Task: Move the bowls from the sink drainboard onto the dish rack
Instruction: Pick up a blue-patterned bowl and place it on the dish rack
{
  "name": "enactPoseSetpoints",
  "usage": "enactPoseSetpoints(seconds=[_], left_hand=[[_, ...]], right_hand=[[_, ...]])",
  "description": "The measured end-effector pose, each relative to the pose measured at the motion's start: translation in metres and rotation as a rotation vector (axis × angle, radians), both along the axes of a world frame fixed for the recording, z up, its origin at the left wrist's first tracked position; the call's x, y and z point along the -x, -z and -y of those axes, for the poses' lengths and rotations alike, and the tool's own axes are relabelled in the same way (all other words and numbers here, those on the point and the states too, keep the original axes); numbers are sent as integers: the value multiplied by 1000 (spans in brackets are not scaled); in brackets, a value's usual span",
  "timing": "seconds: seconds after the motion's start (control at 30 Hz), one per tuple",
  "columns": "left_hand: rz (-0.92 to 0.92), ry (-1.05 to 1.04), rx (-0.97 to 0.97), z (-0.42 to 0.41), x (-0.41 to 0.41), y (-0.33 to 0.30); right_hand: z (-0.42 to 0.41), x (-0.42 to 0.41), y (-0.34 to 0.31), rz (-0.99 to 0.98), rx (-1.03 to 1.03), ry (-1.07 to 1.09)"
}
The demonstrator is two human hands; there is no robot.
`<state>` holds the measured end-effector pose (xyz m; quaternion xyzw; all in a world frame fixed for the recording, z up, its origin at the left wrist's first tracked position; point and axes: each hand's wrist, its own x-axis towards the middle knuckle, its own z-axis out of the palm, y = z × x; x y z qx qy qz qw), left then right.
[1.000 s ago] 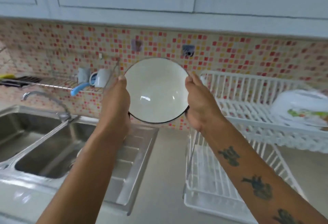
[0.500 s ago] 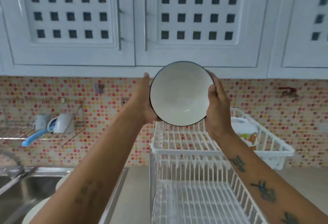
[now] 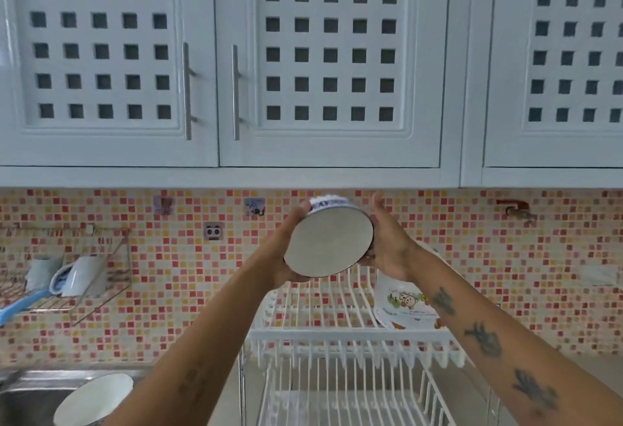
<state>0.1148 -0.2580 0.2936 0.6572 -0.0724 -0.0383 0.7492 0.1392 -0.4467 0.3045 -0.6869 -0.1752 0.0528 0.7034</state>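
From the head camera, both arms reach up in front of the tiled wall. The left hand (image 3: pixel 286 250) and the right hand (image 3: pixel 387 243) clasp one bowl (image 3: pixel 328 243) between them, each gripping an opposite side of its rim. The bowl is tipped so its smooth pale inside, edged by a thin dark line, faces the viewer; a white and blue outer band shows at its top. It hangs in the air above the upper tier of the dish rack (image 3: pixel 337 334), clear of the wires, with open space on every side up to the cupboard underside.

The rack is white, made of slender upright prongs and a flat front rail, with a lower tier beneath. A white printed container (image 3: pixel 404 304) stands in the upper tier at its right, just under the right wrist. A second bowl (image 3: pixel 94 402), round and glossy, sits at bottom left beside the steel sink (image 3: pixel 30 388). A wire wall shelf (image 3: pixel 67 277) on the left holds mugs.
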Motion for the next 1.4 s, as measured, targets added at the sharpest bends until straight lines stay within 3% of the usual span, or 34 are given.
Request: enactPoseSetpoints(seconds=[0.1,0.23,0.5,0.63,0.8,1.1,1.4], left_hand=[[178,-193,-194,5,-10,22],[321,-244,-382,3,-17,40],[296,-183,-604,-13,-21,56],[224,-220,-960,-13,-31,64],[223,-202,-1140,-9,-37,70],[200,-173,-1296,-6,-42,81],[106,-141,-1305,-3,-39,80]], right_hand=[[0,-16,6,-133,112,-24],[-10,-36,26,-144,286,-59],[-14,-66,63,-100,355,-209],[-12,-70,67,87,498,-222],[-10,-69,76,144,629,-235],[-13,-66,87,166,827,-242],[-13,-63,86,129,901,-232]])
